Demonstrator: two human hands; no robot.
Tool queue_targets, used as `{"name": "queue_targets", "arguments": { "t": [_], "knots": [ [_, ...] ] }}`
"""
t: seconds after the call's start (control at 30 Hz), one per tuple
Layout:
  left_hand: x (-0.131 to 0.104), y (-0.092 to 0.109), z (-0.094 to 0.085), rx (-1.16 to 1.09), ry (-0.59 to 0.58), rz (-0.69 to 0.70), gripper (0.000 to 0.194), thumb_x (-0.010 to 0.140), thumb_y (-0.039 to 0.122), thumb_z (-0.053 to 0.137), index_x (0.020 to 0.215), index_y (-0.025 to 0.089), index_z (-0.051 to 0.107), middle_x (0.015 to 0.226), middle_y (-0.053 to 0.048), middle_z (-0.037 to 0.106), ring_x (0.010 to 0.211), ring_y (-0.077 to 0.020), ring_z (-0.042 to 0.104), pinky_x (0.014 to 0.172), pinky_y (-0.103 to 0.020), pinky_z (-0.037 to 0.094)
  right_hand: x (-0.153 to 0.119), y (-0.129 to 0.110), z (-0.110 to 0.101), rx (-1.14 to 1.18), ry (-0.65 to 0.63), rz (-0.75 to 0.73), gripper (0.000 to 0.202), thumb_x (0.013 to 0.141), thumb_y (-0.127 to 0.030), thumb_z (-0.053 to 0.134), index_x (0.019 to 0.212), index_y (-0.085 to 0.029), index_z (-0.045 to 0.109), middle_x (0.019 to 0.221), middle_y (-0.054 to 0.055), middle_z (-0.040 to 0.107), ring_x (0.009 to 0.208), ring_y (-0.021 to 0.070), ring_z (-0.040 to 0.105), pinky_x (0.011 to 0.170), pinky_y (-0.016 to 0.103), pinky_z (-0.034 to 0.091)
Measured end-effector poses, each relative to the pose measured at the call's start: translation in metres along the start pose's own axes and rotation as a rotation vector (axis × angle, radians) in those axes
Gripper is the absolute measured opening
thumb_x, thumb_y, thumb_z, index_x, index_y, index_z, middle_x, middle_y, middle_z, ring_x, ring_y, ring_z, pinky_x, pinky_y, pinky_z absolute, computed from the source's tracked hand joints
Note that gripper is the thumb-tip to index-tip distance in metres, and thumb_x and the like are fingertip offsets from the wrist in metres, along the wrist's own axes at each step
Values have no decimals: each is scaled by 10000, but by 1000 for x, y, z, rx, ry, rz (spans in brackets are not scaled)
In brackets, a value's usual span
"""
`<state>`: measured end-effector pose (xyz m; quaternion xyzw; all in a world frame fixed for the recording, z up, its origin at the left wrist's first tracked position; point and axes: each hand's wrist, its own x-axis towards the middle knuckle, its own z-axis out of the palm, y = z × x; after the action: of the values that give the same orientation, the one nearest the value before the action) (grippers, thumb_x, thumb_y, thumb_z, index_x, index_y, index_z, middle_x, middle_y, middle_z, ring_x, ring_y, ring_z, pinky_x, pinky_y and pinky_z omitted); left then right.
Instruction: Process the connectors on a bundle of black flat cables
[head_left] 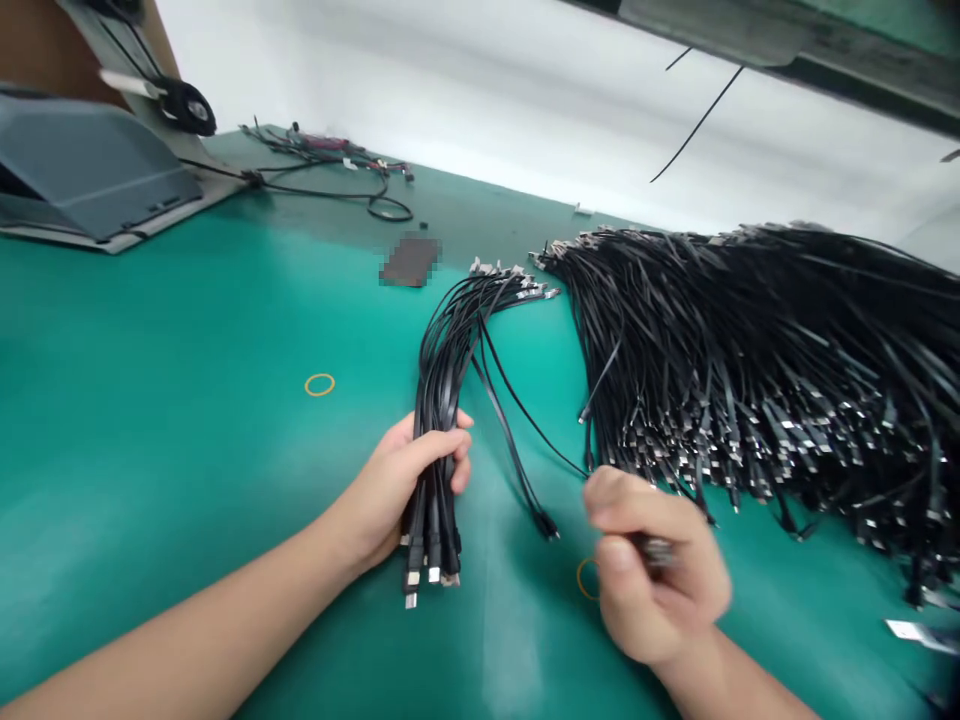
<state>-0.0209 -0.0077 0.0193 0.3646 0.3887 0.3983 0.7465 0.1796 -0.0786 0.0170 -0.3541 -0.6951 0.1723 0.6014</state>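
Note:
My left hand (424, 470) is wrapped round a bundle of black USB cables (446, 370). Their metal plugs poke out below the fist, and the far ends curve right across the green mat. To the right, my right hand (652, 570) is closed on the end of one thin black cable (536, 425) that runs from the bundle; motion blurs this hand, and a dark connector shows between its fingers. Another loose cable end (551, 525) lies between the two hands. A yellow rubber band (587, 580) is partly hidden behind the right hand.
A large heap of black cables (712, 340) fills the right side. Another rubber band (320, 385) lies at left, with a small pixelated dark object (410, 262) farther back. Tangled wires (330, 155) and a grey sloped stand (90, 165) are at the back left.

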Motion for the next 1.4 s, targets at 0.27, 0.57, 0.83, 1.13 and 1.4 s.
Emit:
{"name": "queue_targets", "arguments": {
  "t": [0.27,0.57,0.83,1.13,1.4],
  "knots": [
    [1,-1,1,12,-79,-35,296,766,167,738,1050,187,654,893,-4,638,799,-149,627,682,-240,520,-6,0,22,-280,-525,422,135,925,-324,621,929,-190,635,740,-5,636,631,128,545,622,258,397],
    [3,-4,-2,71,11,-3,410,712,260,857,1074,214,669,920,20,661,627,-92,565,584,-214,476,-4,3,22,-237,-497,523,177,896,-347,651,860,-192,572,644,-53,510,555,98,420,558,234,307],
    [4,-6,-3,56,33,27,357,742,276,825,1048,216,651,792,36,636,582,-93,534,527,-207,421,-1,5,18,-149,-541,579,178,944,-352,601,876,-188,592,679,-31,549,588,109,456,578,234,342],
    [4,-8,2,226,10,83,319,743,322,824,983,222,640,601,65,590,513,-115,541,499,-221,455,-3,6,19,-188,-626,470,288,927,-397,658,777,-194,519,619,-54,478,538,91,387,543,235,280],
    [6,-10,2,217,31,97,281,760,308,809,973,235,639,603,72,590,508,-116,547,516,-231,464,3,10,3,-157,-494,538,172,1038,-308,439,1097,-225,577,776,-11,546,650,128,491,610,264,373]
  ]
}}
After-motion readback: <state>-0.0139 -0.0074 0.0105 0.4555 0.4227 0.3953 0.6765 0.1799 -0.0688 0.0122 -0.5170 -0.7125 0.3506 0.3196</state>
